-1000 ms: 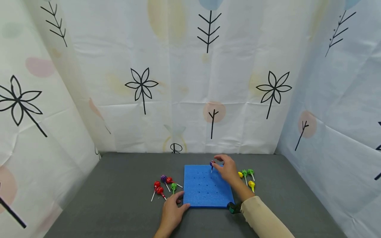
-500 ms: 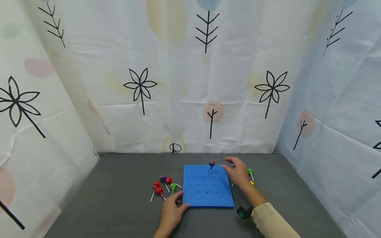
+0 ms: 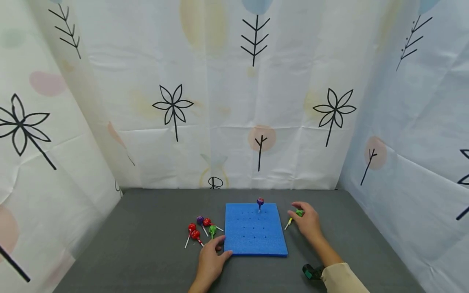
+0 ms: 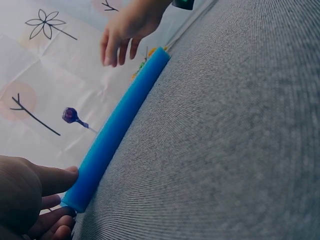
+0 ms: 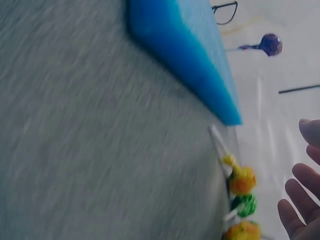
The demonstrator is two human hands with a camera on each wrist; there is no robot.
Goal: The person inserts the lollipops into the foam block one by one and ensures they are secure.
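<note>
A blue foam board (image 3: 253, 246) with rows of small holes lies on the dark table. My left hand (image 3: 210, 260) holds its front left corner, thumb (image 4: 62, 179) at the top edge and fingers lower at the corner. One purple-and-red lollipop (image 3: 260, 201) stands upright by its stick in the back row. To the right of the board, my right hand (image 3: 307, 223) hovers with fingers spread over a green lollipop (image 3: 299, 213) and yellow-orange lollipops, one yellow-orange lollipop (image 5: 242, 180) showing in the right wrist view. There, the fingers appear apart from the candies.
Left of the board lies a loose group: several red lollipops (image 3: 192, 227), a purple lollipop (image 3: 200, 220) and a green lollipop (image 3: 212, 230) near my left hand. A patterned cloth (image 3: 227, 158) encloses the grey table (image 3: 146, 244) at the back and sides.
My right hand has let go of the purple-and-red lollipop in the board and moved right, over the lollipops there. The left hand keeps its place at the board's corner.
</note>
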